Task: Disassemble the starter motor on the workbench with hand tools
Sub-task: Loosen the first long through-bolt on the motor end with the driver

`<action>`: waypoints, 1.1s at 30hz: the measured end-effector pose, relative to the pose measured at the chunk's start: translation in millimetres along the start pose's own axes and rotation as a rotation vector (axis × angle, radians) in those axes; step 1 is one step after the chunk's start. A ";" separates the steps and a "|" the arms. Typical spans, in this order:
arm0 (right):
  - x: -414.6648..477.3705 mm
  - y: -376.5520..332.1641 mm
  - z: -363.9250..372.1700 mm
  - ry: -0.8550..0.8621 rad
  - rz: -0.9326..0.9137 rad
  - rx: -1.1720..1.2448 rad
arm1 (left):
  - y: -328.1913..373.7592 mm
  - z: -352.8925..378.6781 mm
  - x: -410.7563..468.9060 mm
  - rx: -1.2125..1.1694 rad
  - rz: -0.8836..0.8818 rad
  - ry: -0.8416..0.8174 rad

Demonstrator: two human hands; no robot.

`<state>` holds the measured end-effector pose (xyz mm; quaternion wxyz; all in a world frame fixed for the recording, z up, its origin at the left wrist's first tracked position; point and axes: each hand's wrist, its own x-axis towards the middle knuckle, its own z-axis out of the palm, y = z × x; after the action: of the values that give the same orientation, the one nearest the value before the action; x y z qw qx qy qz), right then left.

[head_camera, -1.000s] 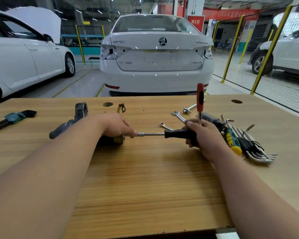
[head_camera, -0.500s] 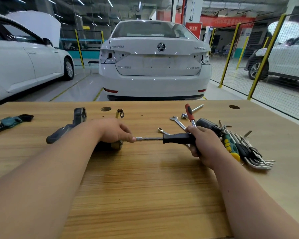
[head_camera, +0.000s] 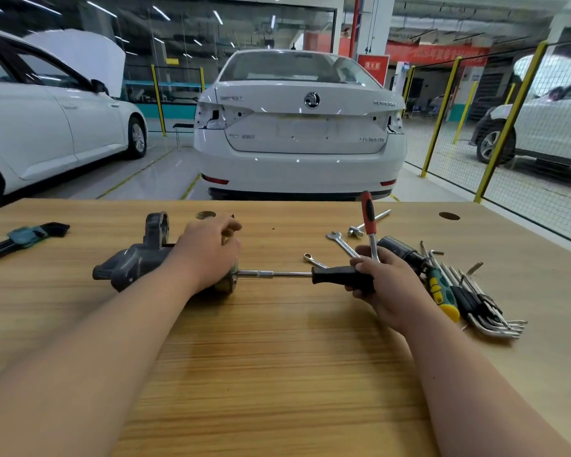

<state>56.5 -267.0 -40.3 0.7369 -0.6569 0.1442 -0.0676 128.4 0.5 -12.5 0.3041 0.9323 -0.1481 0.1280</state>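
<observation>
A grey metal starter motor [head_camera: 136, 263] lies on its side on the wooden workbench [head_camera: 277, 374], a bit left of the middle. The left hand [head_camera: 208, 255] sits on top of it with its fingers bent over the far side, so the middle of the motor is hidden. Only the grey nose on the left and a shiny round end on the right peek out.

A long driver with a black handle [head_camera: 342, 277] lies flat and points left. Its thin silver tip meets the shiny end of the motor. The right hand [head_camera: 388, 286] is wrapped round the black handle. A tool with a red handle [head_camera: 367, 214] stands up from the same hand. Its thin stem goes down between the fingers, and its lower end is hidden.

Just right of that hand lie a green and yellow screwdriver [head_camera: 440, 291] and a bunch of bent silver hex keys [head_camera: 488, 316]. A dark round part [head_camera: 394, 245] is partly behind the hand. Two small silver spanners [head_camera: 338, 240] lie farther back. At the far left, a blue-green holder with black keys [head_camera: 23, 235] is cut off by the edge.
</observation>
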 end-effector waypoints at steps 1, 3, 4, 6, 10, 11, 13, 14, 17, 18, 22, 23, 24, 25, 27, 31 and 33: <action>-0.6 0.5 -0.5 -0.013 -0.001 0.021 | -5.5 2.3 -8.7 0.033 0.069 0.092; -0.4 0.6 -1.5 -0.033 -0.019 0.069 | -18.4 7.8 -27.8 0.215 0.172 0.205; -0.4 0.9 -2.0 -0.042 -0.026 0.095 | -22.8 11.2 -36.7 0.330 0.187 0.208; -0.8 1.6 -2.4 -0.057 -0.028 0.133 | -27.0 20.4 -47.1 0.500 0.192 0.170; 2.5 3.4 -3.7 -0.048 0.010 0.177 | -25.9 33.9 -48.3 0.557 0.173 0.223; 3.1 2.9 -3.5 -0.042 0.019 0.184 | -27.1 34.7 -47.1 0.559 0.174 0.241; 1.2 2.0 -2.1 -0.035 0.020 0.158 | -29.3 35.0 -46.3 0.561 0.182 0.245; -0.2 1.6 -1.2 -0.023 -0.001 0.094 | -29.4 35.3 -46.5 0.557 0.184 0.244; -4.3 2.0 0.7 0.078 -0.121 -0.340 | -27.6 34.8 -47.7 0.541 0.190 0.261; -3.3 3.5 0.5 0.114 -0.153 -0.426 | -26.8 34.7 -47.8 0.537 0.200 0.263; -1.9 5.5 1.1 0.118 -0.172 -0.316 | -26.5 32.6 -48.6 0.507 0.237 0.267; -2.1 4.1 1.4 0.113 -0.170 -0.274 | -26.2 31.7 -48.5 0.493 0.245 0.265; -2.4 3.7 1.7 0.108 -0.166 -0.240 | -26.2 31.2 -48.9 0.481 0.254 0.257; -2.6 3.8 2.0 0.103 -0.164 -0.210 | -26.4 30.9 -49.5 0.471 0.260 0.250; -1.7 4.2 1.6 0.093 -0.170 -0.180 | -26.7 30.2 -49.6 0.453 0.264 0.250; -0.5 6.7 0.0 0.071 -0.191 -0.205 | -26.7 30.5 -50.1 0.480 0.262 0.230; -0.5 7.9 -0.9 0.069 -0.209 -0.236 | -27.1 30.7 -50.8 0.478 0.258 0.221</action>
<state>55.0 -266.8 -48.2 0.6384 -0.7475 0.1074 -0.1491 95.7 12.9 -67.6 0.0714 0.9313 -0.1973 0.2976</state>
